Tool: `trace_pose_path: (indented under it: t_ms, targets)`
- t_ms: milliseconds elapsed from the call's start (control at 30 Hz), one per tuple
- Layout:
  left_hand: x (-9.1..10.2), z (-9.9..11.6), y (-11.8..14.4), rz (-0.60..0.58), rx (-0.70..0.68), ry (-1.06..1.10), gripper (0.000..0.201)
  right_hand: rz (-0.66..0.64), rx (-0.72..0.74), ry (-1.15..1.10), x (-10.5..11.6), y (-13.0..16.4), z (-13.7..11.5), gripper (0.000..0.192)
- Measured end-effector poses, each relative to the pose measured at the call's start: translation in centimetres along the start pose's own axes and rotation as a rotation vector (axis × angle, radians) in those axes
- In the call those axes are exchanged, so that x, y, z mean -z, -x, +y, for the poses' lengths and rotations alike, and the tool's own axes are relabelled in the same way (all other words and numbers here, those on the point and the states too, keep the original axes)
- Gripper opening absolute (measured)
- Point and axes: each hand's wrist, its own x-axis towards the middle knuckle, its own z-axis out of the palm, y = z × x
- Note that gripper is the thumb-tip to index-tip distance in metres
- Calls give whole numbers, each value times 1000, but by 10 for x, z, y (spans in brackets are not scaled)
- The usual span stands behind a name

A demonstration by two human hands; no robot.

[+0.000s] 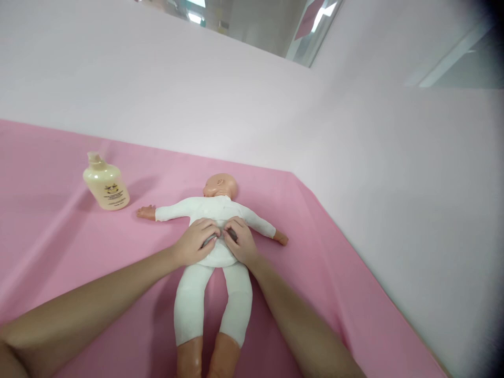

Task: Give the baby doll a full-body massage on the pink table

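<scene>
A baby doll (214,207) in a white long-sleeved suit lies stretched out on the pink cover, its head turned to the left and its arms spread. My left hand (199,240) rests on the left side of the doll's mid torso, with curled fingers pinching at the white surface near its midline. Opposite it, my right hand (241,240) is curled the same way, fingertips close to those of the left. Both palms arch a little above the torso. What lies right under the fingertips is partly hidden.
A pale yellow pump bottle (106,184) with dark print stands left of the doll's outstretched hand. The pink cover (71,252) has folds and meets a white wall (157,89) at the back and right. A window (260,26) is set in the wall above.
</scene>
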Motion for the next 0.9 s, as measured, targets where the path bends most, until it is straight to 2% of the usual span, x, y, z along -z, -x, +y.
trace_pose_path:
  t_ms: [367,767,900]
  targets:
    - [-4,-3,3,68,6,-35,21,-6,-19,-18,0,0,1,9]
    - [-5,-5,3,67,32,-40,22,8,-27,3,-1,1,3,11]
    - [-4,-3,4,70,40,-48,22,20,-46,-5,-1,2,4,19]
